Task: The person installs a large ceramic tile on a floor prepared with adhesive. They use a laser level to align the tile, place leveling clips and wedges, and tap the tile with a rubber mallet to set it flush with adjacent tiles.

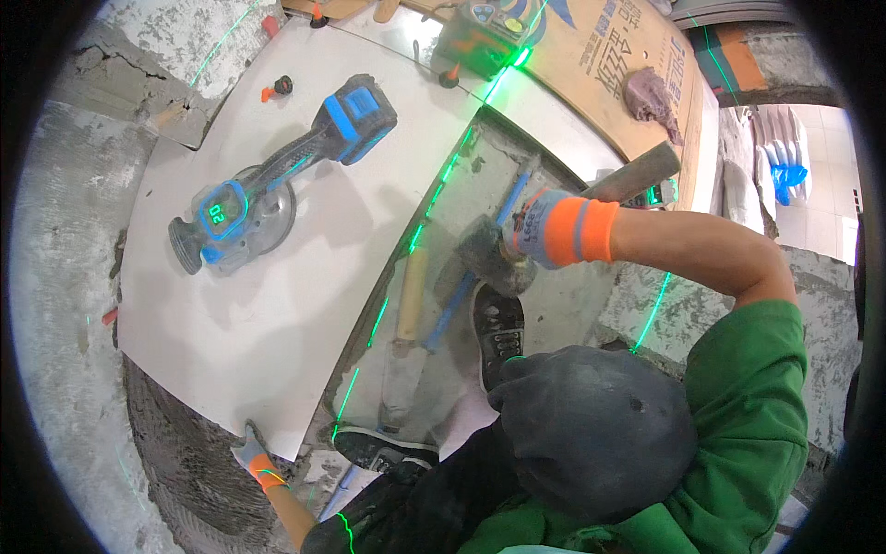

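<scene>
A large white tile (277, 342) lies in front of me, with a blue and black cordless tile vibrator (277, 175) on it, its display lit green. My right hand (540, 228), in a grey glove with an orange cuff, is closed on a mallet (496, 258). The dark mallet head hangs over the floor strip beside the tile; its wooden handle sticks out past my wrist. My left hand (249, 450), gloved alike, touches the tile's near edge with a finger stretched onto it. Its other fingers are partly hidden.
A pale-handled trowel (411, 295) and a blue pipe (450, 316) lie in the floor strip by my shoes. A laser level (482, 39) casts green lines. Cardboard (591, 65) bears a dirty rag (651, 97). Ridged mortar (185, 452) shows at lower left.
</scene>
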`<move>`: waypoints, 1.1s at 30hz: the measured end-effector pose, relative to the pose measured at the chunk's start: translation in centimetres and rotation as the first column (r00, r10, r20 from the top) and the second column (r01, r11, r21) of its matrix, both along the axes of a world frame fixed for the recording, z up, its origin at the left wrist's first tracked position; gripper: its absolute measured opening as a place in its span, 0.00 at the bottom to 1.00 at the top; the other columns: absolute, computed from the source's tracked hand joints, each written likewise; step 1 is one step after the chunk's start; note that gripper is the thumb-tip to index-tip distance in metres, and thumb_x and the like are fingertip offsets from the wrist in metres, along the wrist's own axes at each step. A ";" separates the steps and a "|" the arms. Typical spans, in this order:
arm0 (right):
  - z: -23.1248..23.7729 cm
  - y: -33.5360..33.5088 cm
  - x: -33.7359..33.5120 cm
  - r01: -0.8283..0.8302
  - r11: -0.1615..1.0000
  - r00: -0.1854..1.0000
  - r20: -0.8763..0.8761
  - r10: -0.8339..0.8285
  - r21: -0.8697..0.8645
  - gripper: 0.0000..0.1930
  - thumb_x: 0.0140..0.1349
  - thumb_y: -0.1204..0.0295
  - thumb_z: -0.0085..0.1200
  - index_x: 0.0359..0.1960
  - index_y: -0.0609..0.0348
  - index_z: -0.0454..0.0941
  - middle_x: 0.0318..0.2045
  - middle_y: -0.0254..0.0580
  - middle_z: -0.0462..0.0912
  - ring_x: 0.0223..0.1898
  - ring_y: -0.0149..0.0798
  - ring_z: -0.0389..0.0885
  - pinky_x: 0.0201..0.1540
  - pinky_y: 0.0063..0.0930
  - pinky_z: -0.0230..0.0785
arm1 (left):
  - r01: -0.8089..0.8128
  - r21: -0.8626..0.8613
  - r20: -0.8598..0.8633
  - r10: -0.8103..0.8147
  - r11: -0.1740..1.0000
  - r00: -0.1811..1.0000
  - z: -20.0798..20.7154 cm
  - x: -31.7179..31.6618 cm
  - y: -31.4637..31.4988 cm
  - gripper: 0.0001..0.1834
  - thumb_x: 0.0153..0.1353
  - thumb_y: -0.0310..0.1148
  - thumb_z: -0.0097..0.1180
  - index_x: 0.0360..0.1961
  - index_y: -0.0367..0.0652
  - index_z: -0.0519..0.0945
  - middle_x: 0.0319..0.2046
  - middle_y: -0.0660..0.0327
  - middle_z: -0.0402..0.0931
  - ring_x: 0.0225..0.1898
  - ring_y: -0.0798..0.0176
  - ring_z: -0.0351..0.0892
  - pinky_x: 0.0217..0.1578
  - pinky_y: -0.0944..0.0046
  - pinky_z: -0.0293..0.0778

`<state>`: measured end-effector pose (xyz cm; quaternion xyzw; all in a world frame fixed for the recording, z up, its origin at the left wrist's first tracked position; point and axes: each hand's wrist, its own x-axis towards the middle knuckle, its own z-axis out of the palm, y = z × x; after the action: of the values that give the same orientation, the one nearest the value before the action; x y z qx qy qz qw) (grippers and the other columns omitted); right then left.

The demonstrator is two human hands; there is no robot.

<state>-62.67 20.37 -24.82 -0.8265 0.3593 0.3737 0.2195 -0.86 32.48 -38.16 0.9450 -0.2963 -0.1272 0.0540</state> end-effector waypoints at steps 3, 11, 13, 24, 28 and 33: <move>-0.8 0.7 0.6 0.028 0.995 0.999 0.043 -0.032 0.096 0.05 0.43 0.68 0.50 0.25 0.50 0.72 0.22 0.38 0.76 0.29 0.44 0.77 0.30 0.37 0.67 | -0.057 -0.045 -0.107 0.052 0.997 0.993 0.5 -0.6 -0.2 0.26 0.42 0.47 0.68 0.19 0.39 0.66 0.18 0.61 0.67 0.20 0.64 0.63 0.25 0.60 0.67; -0.9 -1.9 1.8 -0.001 0.974 0.999 0.047 -0.010 0.227 0.03 0.45 0.72 0.49 0.24 0.52 0.74 0.23 0.40 0.78 0.29 0.43 0.78 0.31 0.36 0.68 | -0.090 0.004 -0.011 0.090 0.996 0.996 -0.2 -0.1 -0.5 0.24 0.41 0.45 0.70 0.19 0.40 0.67 0.19 0.61 0.71 0.22 0.66 0.66 0.25 0.61 0.69; -0.8 -3.1 1.6 0.224 0.966 0.974 -0.013 -0.224 0.133 0.05 0.46 0.72 0.49 0.27 0.53 0.75 0.24 0.42 0.78 0.29 0.43 0.79 0.32 0.36 0.68 | -0.116 0.002 0.008 0.116 0.993 0.993 -0.4 0.2 -0.3 0.24 0.41 0.44 0.70 0.20 0.40 0.68 0.20 0.61 0.71 0.22 0.67 0.66 0.25 0.62 0.69; 0.0 -2.9 1.9 0.032 0.985 0.999 -0.002 -0.032 0.172 0.11 0.45 0.69 0.49 0.32 0.56 0.75 0.26 0.44 0.79 0.32 0.47 0.78 0.36 0.37 0.69 | -0.221 -0.163 -0.287 0.168 0.961 0.943 -0.9 0.4 0.0 0.23 0.43 0.36 0.70 0.19 0.43 0.63 0.18 0.63 0.69 0.16 0.71 0.65 0.17 0.68 0.67; -0.3 -4.6 1.7 0.164 0.986 0.984 -0.073 -0.164 -0.005 0.11 0.45 0.69 0.50 0.31 0.56 0.75 0.28 0.44 0.79 0.34 0.46 0.79 0.37 0.35 0.69 | -0.237 -0.190 -0.295 0.175 0.953 0.939 -1.1 0.5 -0.1 0.22 0.44 0.34 0.69 0.18 0.43 0.62 0.19 0.64 0.69 0.18 0.71 0.68 0.19 0.69 0.69; -0.4 -3.0 1.1 0.092 0.993 0.992 -0.076 -0.098 -0.071 0.08 0.46 0.69 0.50 0.28 0.57 0.75 0.29 0.44 0.80 0.33 0.44 0.79 0.34 0.35 0.69 | -0.148 -0.158 -0.233 0.108 0.976 0.966 -0.8 0.4 -0.2 0.21 0.43 0.37 0.70 0.21 0.38 0.66 0.20 0.64 0.70 0.24 0.69 0.70 0.27 0.67 0.72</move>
<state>-61.60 17.41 -25.24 -0.7998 0.4191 0.3831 0.1945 -0.41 32.31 -39.00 0.9336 -0.2364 -0.2024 0.1775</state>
